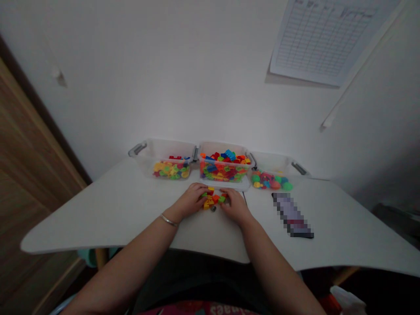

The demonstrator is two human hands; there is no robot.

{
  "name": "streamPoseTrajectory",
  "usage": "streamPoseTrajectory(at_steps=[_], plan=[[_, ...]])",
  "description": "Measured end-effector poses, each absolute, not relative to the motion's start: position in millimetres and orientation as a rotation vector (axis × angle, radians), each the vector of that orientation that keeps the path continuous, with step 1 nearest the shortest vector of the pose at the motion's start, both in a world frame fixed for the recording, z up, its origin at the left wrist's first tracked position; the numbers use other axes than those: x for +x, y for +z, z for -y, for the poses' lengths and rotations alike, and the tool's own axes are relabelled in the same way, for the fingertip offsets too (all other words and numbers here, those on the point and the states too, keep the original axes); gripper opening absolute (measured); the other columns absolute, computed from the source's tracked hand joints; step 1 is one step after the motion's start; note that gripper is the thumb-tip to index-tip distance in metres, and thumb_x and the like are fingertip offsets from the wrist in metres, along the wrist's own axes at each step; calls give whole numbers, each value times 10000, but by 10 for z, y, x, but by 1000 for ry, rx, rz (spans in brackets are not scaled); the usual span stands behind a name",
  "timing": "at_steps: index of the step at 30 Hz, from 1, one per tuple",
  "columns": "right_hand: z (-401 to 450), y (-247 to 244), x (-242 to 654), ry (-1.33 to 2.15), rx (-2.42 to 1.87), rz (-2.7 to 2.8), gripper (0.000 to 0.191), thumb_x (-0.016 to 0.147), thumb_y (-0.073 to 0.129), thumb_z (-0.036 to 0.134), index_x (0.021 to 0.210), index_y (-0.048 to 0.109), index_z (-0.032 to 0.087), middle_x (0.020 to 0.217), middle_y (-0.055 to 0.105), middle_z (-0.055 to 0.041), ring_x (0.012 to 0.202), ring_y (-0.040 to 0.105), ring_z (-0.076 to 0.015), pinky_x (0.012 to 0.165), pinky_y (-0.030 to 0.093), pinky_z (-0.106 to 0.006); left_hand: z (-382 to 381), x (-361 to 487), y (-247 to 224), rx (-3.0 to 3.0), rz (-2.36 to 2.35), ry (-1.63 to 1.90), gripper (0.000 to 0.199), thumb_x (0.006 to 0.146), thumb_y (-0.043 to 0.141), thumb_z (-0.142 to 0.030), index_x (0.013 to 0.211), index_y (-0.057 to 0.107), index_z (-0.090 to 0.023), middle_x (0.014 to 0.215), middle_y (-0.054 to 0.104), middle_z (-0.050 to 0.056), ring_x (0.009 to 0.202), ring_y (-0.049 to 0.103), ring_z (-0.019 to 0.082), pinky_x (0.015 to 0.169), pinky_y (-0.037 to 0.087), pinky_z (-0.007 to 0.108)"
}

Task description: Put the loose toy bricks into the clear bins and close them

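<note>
My left hand point(193, 200) curls its fingers over the left side of a small cluster of toy building blocks point(215, 199), coloured yellow, red, orange and green. From the other side, my right hand point(234, 204) closes its thumb and fingers on the right end, by a green block point(222, 199). Fingers partly hide the blocks, and I cannot tell which are joined. Just below the cluster lies a small dark round thing point(213, 209), too small to name. A bracelet point(169, 220) circles my left wrist.
Three clear plastic bins stand along the wall: a left bin point(144, 161) and a middle bin point(205, 159) of blocks, and a right bin point(272, 159) of colourful pieces. A lid point(241, 186) lies before the middle one. A blurred-out phone point(292, 215) rests on the white table point(131, 210).
</note>
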State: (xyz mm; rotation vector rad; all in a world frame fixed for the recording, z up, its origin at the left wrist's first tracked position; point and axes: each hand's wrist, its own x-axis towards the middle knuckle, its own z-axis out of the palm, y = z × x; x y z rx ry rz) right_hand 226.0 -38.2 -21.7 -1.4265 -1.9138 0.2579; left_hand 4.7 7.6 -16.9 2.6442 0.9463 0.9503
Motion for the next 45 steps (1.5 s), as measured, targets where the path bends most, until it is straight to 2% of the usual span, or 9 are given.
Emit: streamPoseTrajectory(at_steps=[8, 15, 19, 25, 29, 34, 39, 42, 45], plan=[[367, -262, 2262, 185, -1443, 1905, 288, 764, 645, 161, 1051, 664, 179, 1099, 679, -107, 1063, 601, -248, 980, 471, -426, -69, 51, -141, 2635, -944, 936, 297, 876, 551, -178, 1148, 669, -192, 1141, 655, 106, 1114, 553, 239, 1011, 457, 440], [325, -265, 2284, 202, -1399, 1799, 273, 758, 632, 171, 1028, 663, 184, 1086, 680, -101, 1046, 598, -244, 970, 467, -429, -51, 55, -120, 2642, -945, 942, 283, 876, 554, -177, 1131, 675, -193, 1138, 651, 103, 1111, 550, 240, 1006, 459, 435], [321, -267, 2286, 215, -1440, 1782, 303, 754, 590, 150, 1046, 667, 176, 1034, 694, -93, 996, 595, -250, 921, 484, -423, -59, 51, -133, 2646, -929, 941, 286, 874, 554, -171, 1131, 678, -201, 1136, 650, 100, 1112, 550, 235, 1006, 461, 427], [341, -243, 2276, 176, -1323, 1813, 412, 818, 516, 145, 1204, 637, 222, 1116, 669, -86, 1065, 579, -240, 965, 463, -428, -61, 59, -140, 2651, -956, 927, 294, 884, 559, -183, 1156, 670, -186, 1153, 650, 104, 1116, 543, 237, 1017, 454, 437], [347, -192, 2243, 109, -1246, 1760, 311, 851, 494, 182, 1110, 659, 225, 1054, 660, -87, 1037, 590, -235, 947, 476, -419, -59, 65, -143, 2669, -942, 932, 289, 889, 556, -178, 1152, 673, -189, 1144, 659, 99, 1117, 546, 231, 1017, 453, 426], [302, -10, 2166, 16, -1145, 1613, 224, 876, 466, 225, 1046, 611, 208, 1022, 653, -86, 1007, 590, -225, 929, 478, -408, -64, 56, -147, 2655, -943, 955, 288, 891, 558, -198, 1154, 676, -198, 1142, 654, 105, 1108, 553, 236, 1007, 460, 434], [168, 316, 2111, -36, -1121, 1410, 262, 845, 562, 323, 1069, 560, 186, 1041, 642, -95, 944, 586, -214, 856, 483, -370, -74, 42, -157, 2663, -910, 948, 297, 916, 532, -217, 1183, 660, -195, 1169, 643, 109, 1115, 548, 236, 1005, 463, 432], [53, 510, 2090, -78, -1191, 1350, 194, 825, 580, 345, 937, 563, 188, 917, 638, -70, 860, 575, -211, 816, 468, -360, -78, 41, -161, 2669, -910, 935, 298, 919, 528, -212, 1186, 659, -195, 1170, 643, 106, 1115, 549, 234, 1007, 461, 428], [-53, 659, 2051, -129, -1319, 1358, 138, 822, 589, 334, 840, 568, 198, 861, 634, -55, 859, 568, -221, 864, 439, -387, -77, 44, -161, 2671, -922, 929, 305, 897, 541, -182, 1176, 664, -184, 1166, 644, 112, 1115, 550, 237, 1011, 460, 430]])
